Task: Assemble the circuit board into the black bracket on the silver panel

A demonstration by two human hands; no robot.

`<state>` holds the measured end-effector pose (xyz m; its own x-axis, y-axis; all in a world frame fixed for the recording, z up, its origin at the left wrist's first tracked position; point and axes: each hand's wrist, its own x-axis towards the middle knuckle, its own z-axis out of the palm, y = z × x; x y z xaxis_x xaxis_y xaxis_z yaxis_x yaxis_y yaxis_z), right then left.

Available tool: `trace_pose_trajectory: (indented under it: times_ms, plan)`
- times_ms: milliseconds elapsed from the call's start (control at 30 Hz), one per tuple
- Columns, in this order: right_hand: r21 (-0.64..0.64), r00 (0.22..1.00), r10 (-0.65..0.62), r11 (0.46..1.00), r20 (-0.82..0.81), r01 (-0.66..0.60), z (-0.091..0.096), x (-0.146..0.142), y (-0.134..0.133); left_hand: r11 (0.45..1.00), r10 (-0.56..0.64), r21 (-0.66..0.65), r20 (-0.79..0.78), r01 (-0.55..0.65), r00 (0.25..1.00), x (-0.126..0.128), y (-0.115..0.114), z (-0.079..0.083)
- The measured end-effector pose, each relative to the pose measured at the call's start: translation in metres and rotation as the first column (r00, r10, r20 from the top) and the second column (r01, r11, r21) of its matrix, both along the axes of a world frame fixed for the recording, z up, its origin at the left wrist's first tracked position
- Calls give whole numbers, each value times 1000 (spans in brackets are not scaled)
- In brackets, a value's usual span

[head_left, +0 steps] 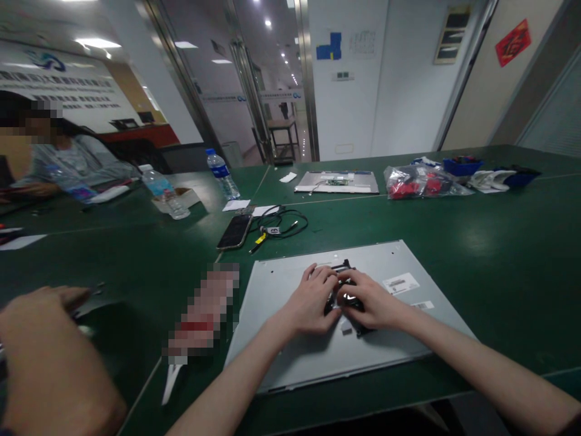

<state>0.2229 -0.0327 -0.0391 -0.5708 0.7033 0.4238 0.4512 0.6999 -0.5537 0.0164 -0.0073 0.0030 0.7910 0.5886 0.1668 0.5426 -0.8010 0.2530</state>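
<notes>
Component, glossy and black, is gripped between curled left hand and right hand, mid-panel, on flat silver-grey metal panel.

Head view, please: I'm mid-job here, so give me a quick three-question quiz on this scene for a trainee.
1. The wearer's left hand and right hand meet at a dark part lying over which surface?
A) the phone's screen
B) the pale panel
C) the cardboard box
2. True or false: the phone lies to the left of the coiled cable.
3. Fill in: the clear plastic bag at the far right holds items coloured ____.

Key: 1. B; 2. True; 3. red.
</notes>
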Motion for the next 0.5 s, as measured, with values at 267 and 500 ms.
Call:
trace_pose_trajectory:
  times_ms: [267,500]
  plan:
    - [10,1000,-19,1000,21,19,1,1,-1,999,28,46,-33,-26,999,1,-2,-2]
    - [-8,999,-8,1000,42,8,2,2,-1,999,19,30,-42,-18,999,0,1,-3]
